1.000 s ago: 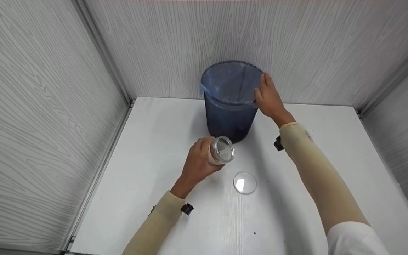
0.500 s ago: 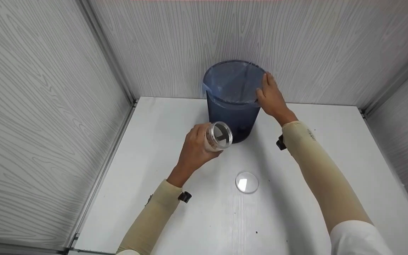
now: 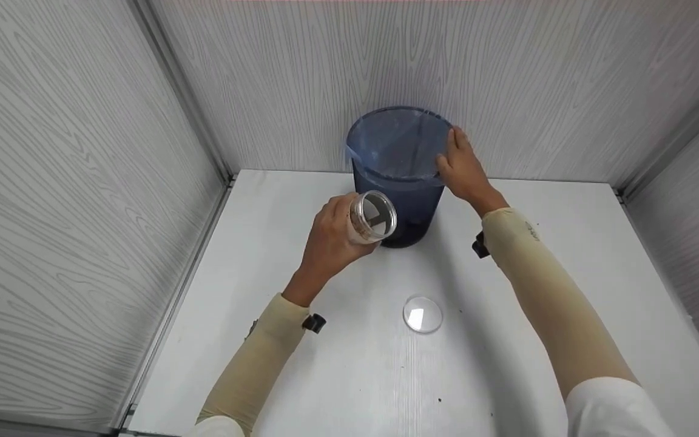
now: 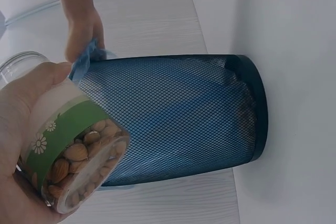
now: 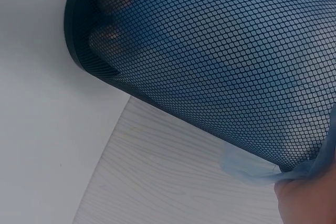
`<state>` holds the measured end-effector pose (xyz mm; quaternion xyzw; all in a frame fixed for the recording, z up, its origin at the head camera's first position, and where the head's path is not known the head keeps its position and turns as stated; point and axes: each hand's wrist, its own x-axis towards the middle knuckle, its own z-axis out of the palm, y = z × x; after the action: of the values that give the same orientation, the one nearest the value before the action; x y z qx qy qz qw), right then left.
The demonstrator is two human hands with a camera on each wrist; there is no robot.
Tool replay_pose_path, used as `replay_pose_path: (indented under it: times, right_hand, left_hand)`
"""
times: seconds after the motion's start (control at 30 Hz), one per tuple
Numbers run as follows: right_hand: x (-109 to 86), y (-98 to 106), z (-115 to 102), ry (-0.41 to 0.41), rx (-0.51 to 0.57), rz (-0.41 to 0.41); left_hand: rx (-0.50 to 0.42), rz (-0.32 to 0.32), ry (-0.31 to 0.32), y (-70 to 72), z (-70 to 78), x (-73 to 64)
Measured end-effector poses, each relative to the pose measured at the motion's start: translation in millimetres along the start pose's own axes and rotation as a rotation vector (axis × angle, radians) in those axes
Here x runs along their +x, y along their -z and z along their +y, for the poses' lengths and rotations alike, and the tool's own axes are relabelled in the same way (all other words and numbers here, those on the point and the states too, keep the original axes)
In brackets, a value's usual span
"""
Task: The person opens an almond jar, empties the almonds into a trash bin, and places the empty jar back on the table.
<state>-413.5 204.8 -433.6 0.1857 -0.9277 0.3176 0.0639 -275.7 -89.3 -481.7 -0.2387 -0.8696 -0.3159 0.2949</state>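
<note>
My left hand [image 3: 328, 243] grips a clear jar [image 4: 50, 98] round its side, mouth open and tilted to the right in front of the bin. Through the jar's wall, below a green band with white flowers, almonds [image 4: 76, 153] show in the left wrist view. A dark mesh waste bin [image 3: 413, 209] stands at the back, lined with a thin blue plastic bag [image 4: 83, 66]. At the bin's right rim, my right hand [image 3: 466, 173] holds the edge together with the bag, thumb on the inner side and fingers outside.
A round clear lid [image 3: 422, 314] lies on the white table [image 3: 349, 376] in front of the bin. Small dark specks dot the surface. Grey wood-grain panels [image 3: 289, 79] wall in the back and both sides.
My left hand has carried the jar forward across the table, up close to the front of the bin. The right hand keeps its place at the rim, and the lid lies where it was.
</note>
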Motion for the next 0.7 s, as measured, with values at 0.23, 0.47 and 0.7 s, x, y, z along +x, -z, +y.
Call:
replay_pose_path:
  times: [0.23, 0.47, 0.7]
  right_hand:
    - [2.4, -3, -3, 0.008, -0.011, -0.012]
    - [4.3, -1, -3, 0.014, -0.024, -0.008]
    - [3.1, -1, -5, 0.003, -0.022, -0.012]
  left_hand:
    - [0.008, 0.012, -0.003, 9.2, -1.4, 11.0]
    - [0.000, 0.017, -0.013, 15.9, -3.4, 29.5]
    - [-0.002, 0.018, -0.009, 19.2, -7.5, 43.0]
